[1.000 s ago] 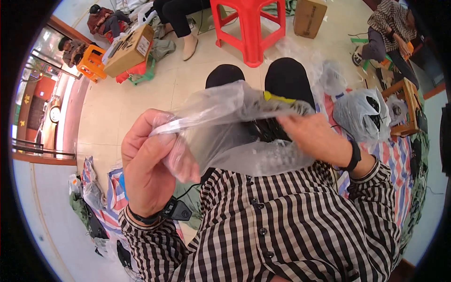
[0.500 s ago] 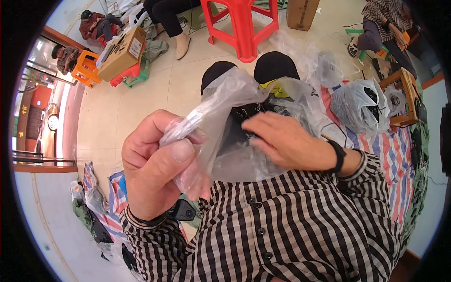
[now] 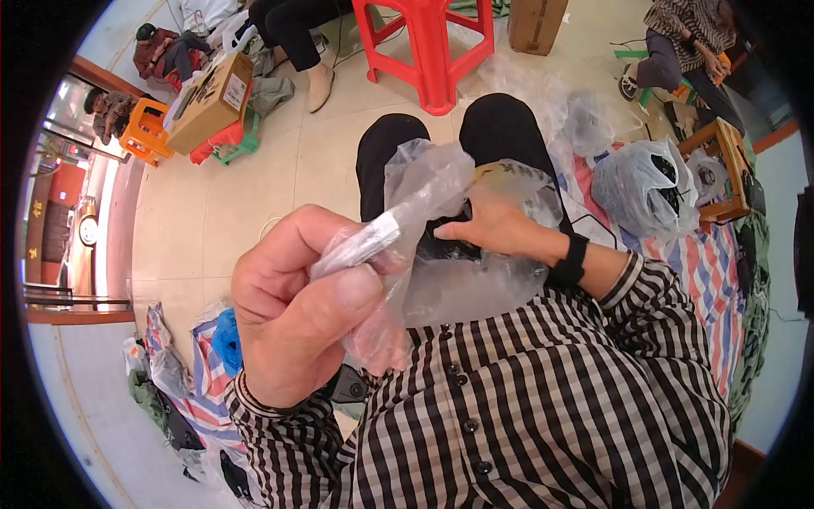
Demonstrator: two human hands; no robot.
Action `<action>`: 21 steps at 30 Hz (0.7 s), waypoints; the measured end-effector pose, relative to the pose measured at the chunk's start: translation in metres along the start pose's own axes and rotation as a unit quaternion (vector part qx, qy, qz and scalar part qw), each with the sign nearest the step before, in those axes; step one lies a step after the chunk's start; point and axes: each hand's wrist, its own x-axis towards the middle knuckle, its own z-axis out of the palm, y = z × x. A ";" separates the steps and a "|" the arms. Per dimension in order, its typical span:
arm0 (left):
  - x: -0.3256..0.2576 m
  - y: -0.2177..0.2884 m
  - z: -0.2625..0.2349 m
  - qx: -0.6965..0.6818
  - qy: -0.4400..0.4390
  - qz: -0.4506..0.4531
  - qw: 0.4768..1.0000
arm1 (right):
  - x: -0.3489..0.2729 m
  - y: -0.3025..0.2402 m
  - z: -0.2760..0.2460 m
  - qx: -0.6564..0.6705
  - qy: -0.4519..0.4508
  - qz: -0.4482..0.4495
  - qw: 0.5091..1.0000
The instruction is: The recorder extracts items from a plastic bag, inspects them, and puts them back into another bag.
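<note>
Left hand: the left hand (image 3: 297,314) is raised close to the camera, its thumb and fingers closed in a pinch on the gathered edge of a clear, crinkled plastic bag (image 3: 449,246).
Right hand: the right hand (image 3: 500,227) reaches into the mouth of the bag; its fingers are curled around a dark object (image 3: 441,246) inside, though the film hides how firmly they grip it. A black wristband (image 3: 570,259) sits on that wrist.
Bag position: it hangs between the two hands, above the lap and dark trousers (image 3: 441,144), just in front of the striped button shirt (image 3: 526,407).
Doing it well: in my judgement the left pinch should hold the bag's edge taut and high, so the mouth stays open and the right hand can move the dark object without snagging or tearing the thin film.
Packages: a brown cardboard box with a pale label (image 3: 210,100) rests on an orange and red crate at the upper left of the tiled floor (image 3: 246,204); another brown carton (image 3: 538,24) stands at the top edge, beside a red plastic stool (image 3: 432,42).
Other bags: filled clear plastic bags (image 3: 640,182) lie on a striped mat (image 3: 704,271) at the right.
</note>
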 end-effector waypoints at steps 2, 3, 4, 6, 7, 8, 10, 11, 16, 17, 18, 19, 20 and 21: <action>0.002 -0.005 -0.003 0.000 -0.003 0.000 1.000 | 0.012 0.003 0.005 0.096 -0.085 0.155 0.980; 0.002 -0.006 -0.003 0.003 -0.002 0.001 1.000 | 0.012 0.005 0.014 0.096 -0.083 0.157 0.979; 0.002 -0.007 -0.003 0.003 0.000 0.000 1.000 | 0.012 0.001 0.023 0.075 -0.027 0.125 0.989; 0.002 -0.009 -0.003 0.002 0.006 0.003 1.000 | 0.014 -0.003 0.025 0.072 -0.030 0.163 0.984; 0.003 -0.009 -0.002 0.001 0.005 0.001 1.000 | 0.016 0.001 0.027 0.072 -0.030 0.165 0.983; 0.004 -0.008 -0.002 0.005 0.012 0.002 1.000 | 0.017 0.009 0.032 0.062 -0.005 0.137 0.989; 0.006 -0.008 0.000 0.009 0.018 0.001 1.000 | 0.021 0.018 0.033 0.052 0.020 0.111 0.992; 0.007 -0.008 0.001 0.039 0.038 0.011 0.998 | 0.023 0.023 0.029 0.110 -0.005 0.127 0.986; -0.006 -0.001 -0.008 0.038 0.071 0.009 0.997 | 0.014 -0.017 -0.018 0.192 -0.103 0.220 0.951; -0.009 0.001 -0.008 0.037 0.061 0.022 0.997 | 0.011 -0.014 -0.022 0.192 -0.103 0.221 0.951; -0.011 0.003 -0.009 0.036 0.051 0.034 0.998 | 0.008 -0.010 -0.028 0.216 -0.110 0.195 0.950; -0.012 0.004 -0.007 0.035 0.048 0.033 0.998 | 0.004 -0.009 -0.032 0.239 -0.116 0.168 0.949; -0.014 0.004 -0.007 0.062 0.065 0.048 0.995 | -0.002 -0.027 -0.044 0.259 -0.120 0.166 0.944; -0.015 0.004 -0.009 0.090 0.081 0.062 0.991 | -0.002 -0.036 -0.052 0.260 -0.123 0.167 0.943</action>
